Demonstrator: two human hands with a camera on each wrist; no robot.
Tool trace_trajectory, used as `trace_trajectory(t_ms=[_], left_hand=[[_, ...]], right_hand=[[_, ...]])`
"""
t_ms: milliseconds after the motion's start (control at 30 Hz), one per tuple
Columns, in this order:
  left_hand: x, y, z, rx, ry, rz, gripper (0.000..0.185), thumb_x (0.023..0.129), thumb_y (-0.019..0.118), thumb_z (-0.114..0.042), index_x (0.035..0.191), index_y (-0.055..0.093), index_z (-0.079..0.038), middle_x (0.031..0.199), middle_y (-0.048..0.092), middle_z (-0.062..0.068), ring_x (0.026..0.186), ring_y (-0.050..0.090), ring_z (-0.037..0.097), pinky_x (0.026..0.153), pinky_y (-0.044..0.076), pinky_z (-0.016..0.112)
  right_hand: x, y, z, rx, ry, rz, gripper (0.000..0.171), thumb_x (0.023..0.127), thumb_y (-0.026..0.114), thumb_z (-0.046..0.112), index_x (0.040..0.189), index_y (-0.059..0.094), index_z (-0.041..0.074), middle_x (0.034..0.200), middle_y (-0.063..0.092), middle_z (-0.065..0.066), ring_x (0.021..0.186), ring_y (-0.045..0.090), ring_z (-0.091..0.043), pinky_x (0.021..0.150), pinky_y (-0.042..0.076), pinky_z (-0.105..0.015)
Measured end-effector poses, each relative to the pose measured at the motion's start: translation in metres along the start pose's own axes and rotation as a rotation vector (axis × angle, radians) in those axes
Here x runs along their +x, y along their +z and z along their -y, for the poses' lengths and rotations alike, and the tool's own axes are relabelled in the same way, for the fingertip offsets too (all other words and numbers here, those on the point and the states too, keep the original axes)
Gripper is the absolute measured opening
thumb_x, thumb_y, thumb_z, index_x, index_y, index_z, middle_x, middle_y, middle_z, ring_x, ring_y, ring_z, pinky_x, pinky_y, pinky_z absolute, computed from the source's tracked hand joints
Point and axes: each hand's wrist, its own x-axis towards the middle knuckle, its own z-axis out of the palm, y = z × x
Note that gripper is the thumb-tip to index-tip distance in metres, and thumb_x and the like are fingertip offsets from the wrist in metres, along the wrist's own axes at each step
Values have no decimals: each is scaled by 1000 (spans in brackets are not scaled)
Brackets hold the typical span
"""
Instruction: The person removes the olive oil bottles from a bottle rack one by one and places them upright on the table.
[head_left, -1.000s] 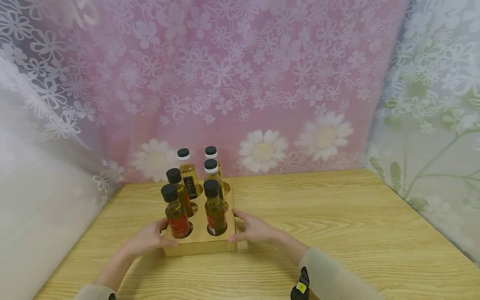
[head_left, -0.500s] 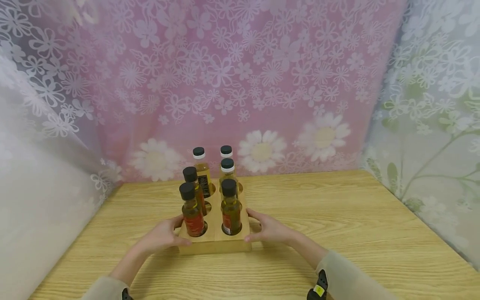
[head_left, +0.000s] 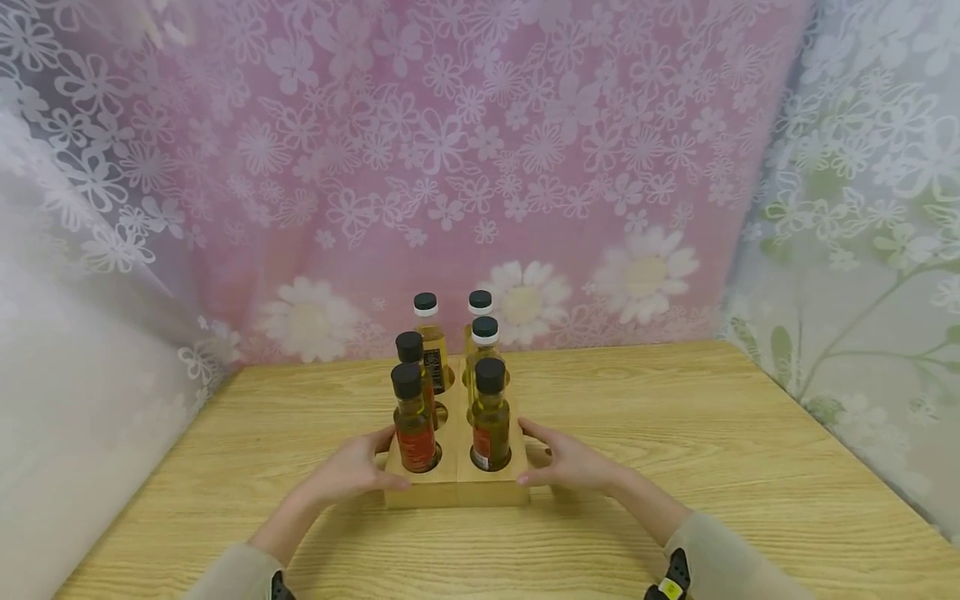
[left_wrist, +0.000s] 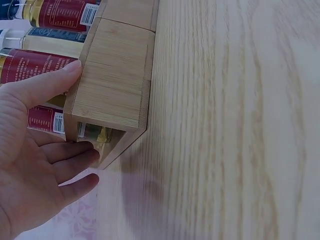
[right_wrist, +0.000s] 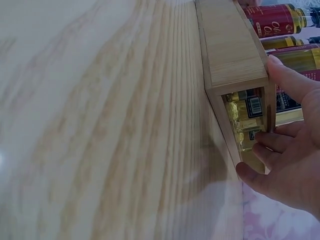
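Wooden bottle rack (head_left: 456,483) has slid rightward across the desk (head_left: 675,433); left hand (head_left: 352,471) and right hand (head_left: 570,462) clasp its sides.

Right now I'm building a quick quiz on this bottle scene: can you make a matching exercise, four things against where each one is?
Things:
1. left hand
2. right hand
3. red-labelled bottle
4. wooden rack

Places:
A. standing in the rack's near left hole
B. resting on the table, six bottles in it
C. gripping the rack's right side
D. gripping the rack's left side

Pairs: 1-D, 2-C, 3-A, 4-B
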Motion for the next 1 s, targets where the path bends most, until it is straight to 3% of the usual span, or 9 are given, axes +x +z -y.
trace_trajectory(t_ms=[300,633,1000], left_hand=[[8,11,-8,-8,0,3,98,69,80,-33,141,28,8,133,46,25,123,43,39,97,34,55],[12,21,-13,-3,18,9,98,70,80,-35,140,29,11,139,35,29,122,42,42,97,37,52],[14,26,-18,19,-3,3,100,69,80,-38,141,28,10,141,33,29,124,41,42,97,37,52]], right_hand=[[-12,-10,-9,-5,3,-12,92,82,71,33,146,16,-4,150,18,-23,126,24,-55,100,24,-63],[-20,-17,-15,15,-28,-2,90,83,70,29,145,16,-8,149,17,-26,133,18,-46,101,23,-61],[-24,-22,-19,36,-26,18,90,84,70,26,145,13,-8,149,15,-26,131,21,-49,101,24,-61]])
